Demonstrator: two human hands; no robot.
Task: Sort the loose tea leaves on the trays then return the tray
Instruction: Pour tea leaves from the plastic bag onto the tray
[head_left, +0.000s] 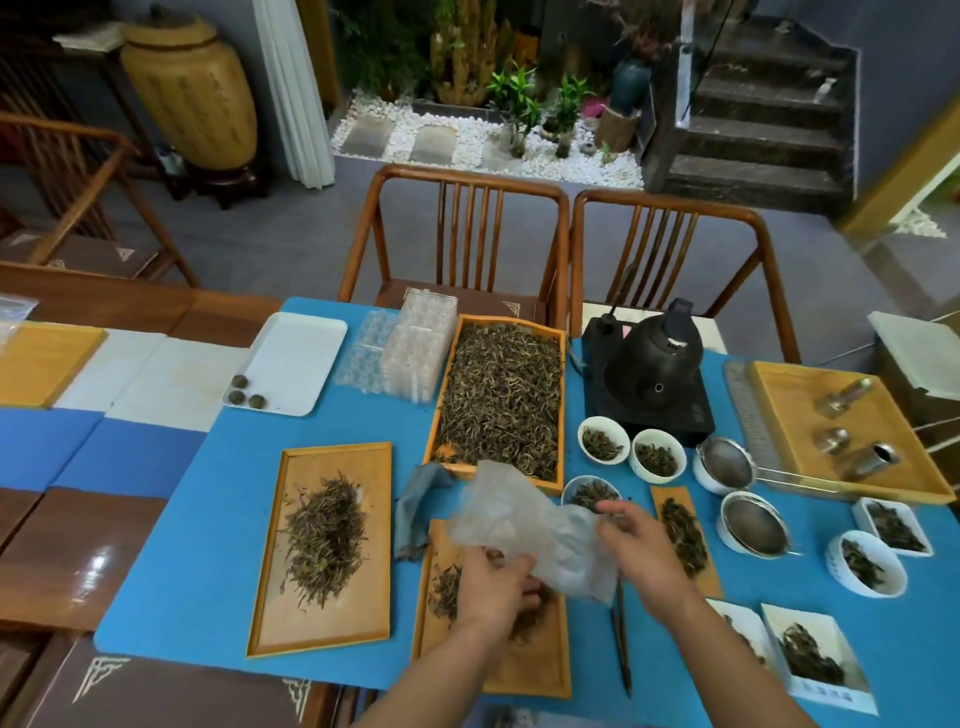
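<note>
Hands: left hand (493, 577) & right hand (636, 545) both pinch a clear bag (530, 530), held just above near tray (535, 670). Tray lies directly under hands, long axis running away from person; left hand nearer its leaves (444, 590). Left tray (270, 587): loose pile. Far tray (501, 400): full. Bowls (602, 441) w/ leaves, right side of table (208, 519).

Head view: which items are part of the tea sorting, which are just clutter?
In the job:
- left hand and right hand, both gripping the clear plastic bag
- near tray under the hands
- left tray with a leaf pile
- big full tray

Lying about:
- black kettle
- strainers
- white tray
- tongs
</note>
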